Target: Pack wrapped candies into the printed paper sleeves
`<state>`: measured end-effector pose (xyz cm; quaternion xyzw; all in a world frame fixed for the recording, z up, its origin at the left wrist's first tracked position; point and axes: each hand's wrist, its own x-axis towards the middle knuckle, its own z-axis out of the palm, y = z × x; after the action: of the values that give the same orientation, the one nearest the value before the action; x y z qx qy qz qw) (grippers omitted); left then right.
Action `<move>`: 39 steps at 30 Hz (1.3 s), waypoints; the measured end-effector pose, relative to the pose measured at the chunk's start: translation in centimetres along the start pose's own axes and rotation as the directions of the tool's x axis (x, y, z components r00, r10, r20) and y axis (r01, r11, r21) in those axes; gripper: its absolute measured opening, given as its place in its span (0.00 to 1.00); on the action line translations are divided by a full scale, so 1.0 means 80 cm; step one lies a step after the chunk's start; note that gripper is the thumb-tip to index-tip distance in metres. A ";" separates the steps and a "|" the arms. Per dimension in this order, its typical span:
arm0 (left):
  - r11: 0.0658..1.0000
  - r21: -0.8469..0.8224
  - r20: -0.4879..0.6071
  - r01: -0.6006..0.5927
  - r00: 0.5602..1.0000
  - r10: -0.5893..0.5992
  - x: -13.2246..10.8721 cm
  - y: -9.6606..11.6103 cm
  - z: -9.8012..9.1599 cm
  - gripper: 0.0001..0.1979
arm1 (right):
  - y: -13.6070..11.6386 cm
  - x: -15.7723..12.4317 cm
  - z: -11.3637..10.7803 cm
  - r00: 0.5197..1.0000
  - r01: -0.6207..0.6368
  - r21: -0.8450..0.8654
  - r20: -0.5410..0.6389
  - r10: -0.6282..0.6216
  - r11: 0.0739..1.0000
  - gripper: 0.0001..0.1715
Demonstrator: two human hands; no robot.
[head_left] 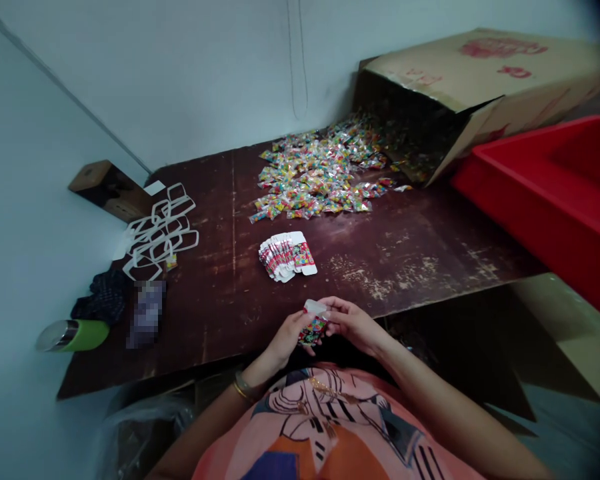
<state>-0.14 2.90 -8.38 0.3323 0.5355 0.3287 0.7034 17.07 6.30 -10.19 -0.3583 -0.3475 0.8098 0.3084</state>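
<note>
A small printed carton (313, 328) with a pale raised flap is held between both hands, just off the table's front edge. My left hand (289, 339) grips its left side, fingers partly behind it. At the upper right, the fingers of my right hand (349, 323) are closed on the carton near the flap. Beyond them lies a fanned stack of flat printed cartons (283, 256). A wide heap of small, clear-wrapped colourful packets (325, 173) covers the back of the table.
On the brown table (210, 293), white loops (163, 230), dark cloth (103, 293) and a green bottle (87, 335) sit left, near a small box (110, 190). An open cardboard box (480, 73) and red bin (540, 200) stand right.
</note>
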 end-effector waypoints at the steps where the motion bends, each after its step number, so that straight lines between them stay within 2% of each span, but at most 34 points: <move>1: 1.000 0.016 0.016 -0.011 1.000 0.010 -0.001 0.001 0.000 0.20 | -0.004 0.002 0.001 1.000 0.001 0.003 0.010 -0.001 1.000 0.21; 3: 0.999 0.028 0.068 -0.027 0.997 0.025 -0.003 0.002 -0.001 0.20 | -0.015 0.004 0.003 0.999 0.019 -0.067 0.030 -0.017 0.998 0.19; 5: 0.999 0.017 0.100 -0.028 0.995 0.026 -0.005 0.001 -0.001 0.25 | -0.026 0.006 0.005 0.998 0.002 -0.155 0.069 0.009 0.988 0.17; 8: 1.000 0.016 0.069 -0.012 0.998 0.011 -0.004 -0.003 -0.002 0.29 | -0.036 0.011 0.004 0.989 -0.054 -0.212 0.120 0.081 0.976 0.17; 12: 1.000 0.020 0.076 -0.005 0.997 0.004 0.000 -0.006 -0.007 0.23 | -0.034 0.017 0.002 0.981 -0.056 -0.274 0.164 0.104 0.960 0.17; 13: 1.000 0.015 0.095 -0.011 0.995 0.009 0.000 -0.006 -0.010 0.21 | -0.032 0.016 0.003 0.984 0.002 -0.318 0.168 0.054 0.948 0.16; 15: 1.000 -0.014 0.114 -0.028 0.993 0.030 -0.001 -0.004 -0.015 0.18 | -0.027 0.011 0.007 0.971 0.209 -0.454 0.201 -0.129 0.866 0.13; 17: 0.998 -0.061 0.092 -0.031 0.995 0.036 -0.003 -0.002 -0.019 0.17 | -0.021 0.002 0.014 0.903 0.430 -0.579 0.289 -0.318 0.693 0.15; 18: 0.997 -0.079 0.079 -0.023 0.996 0.029 -0.004 0.000 -0.020 0.17 | -0.019 -0.003 0.018 0.866 0.499 -0.615 0.325 -0.380 0.611 0.17; 20: 0.995 -0.100 0.072 -0.005 0.997 0.012 -0.004 0.002 -0.021 0.17 | -0.014 -0.011 0.025 0.833 0.539 -0.647 0.317 -0.453 0.540 0.19; 22: 0.995 -0.102 0.099 0.001 0.995 0.009 -0.003 0.004 -0.020 0.17 | -0.013 -0.014 0.031 0.854 0.490 -0.646 0.220 -0.471 0.586 0.17; 24: 0.996 -0.087 0.130 -0.017 0.991 0.028 -0.001 0.007 -0.021 0.18 | -0.017 -0.012 0.033 0.891 0.422 -0.616 0.147 -0.430 0.665 0.14; 26: 0.997 -0.066 0.184 -0.026 0.982 0.038 0.000 0.008 -0.024 0.19 | -0.024 -0.008 0.032 0.917 0.387 -0.583 0.159 -0.366 0.715 0.13; 28: 0.996 -0.084 0.235 -0.018 0.971 0.037 -0.001 0.009 -0.028 0.19 | -0.033 -0.005 0.028 0.918 0.395 -0.587 0.220 -0.330 0.707 0.14; 30: 0.987 -0.160 0.282 0.025 0.959 0.022 -0.004 0.008 -0.034 0.20 | -0.038 -0.005 0.023 0.893 0.446 -0.650 0.277 -0.354 0.616 0.15; 33: 0.962 -0.255 0.333 0.102 0.943 -0.012 -0.010 0.007 -0.040 0.22 | -0.033 -0.006 0.014 0.811 0.551 -0.761 0.392 -0.435 0.342 0.18; 35: 0.963 -0.240 0.323 0.124 0.946 -0.041 -0.012 0.006 -0.038 0.23 | -0.022 -0.005 0.012 0.762 0.596 -0.779 0.471 -0.445 0.196 0.20; 37: 0.972 -0.200 0.284 0.126 0.956 -0.066 -0.012 0.006 -0.033 0.22 | -0.012 -0.003 0.013 0.746 0.610 -0.773 0.486 -0.455 0.174 0.21; 39: 0.978 -0.168 0.274 0.122 0.959 -0.072 -0.011 0.007 -0.026 0.22 | -0.011 -0.005 0.013 0.768 0.596 -0.750 0.429 -0.476 0.286 0.19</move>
<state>-2.40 2.75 -7.84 0.2804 0.4192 0.2938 0.8120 16.74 6.15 -8.81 -0.2732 -0.8171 0.3943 0.3196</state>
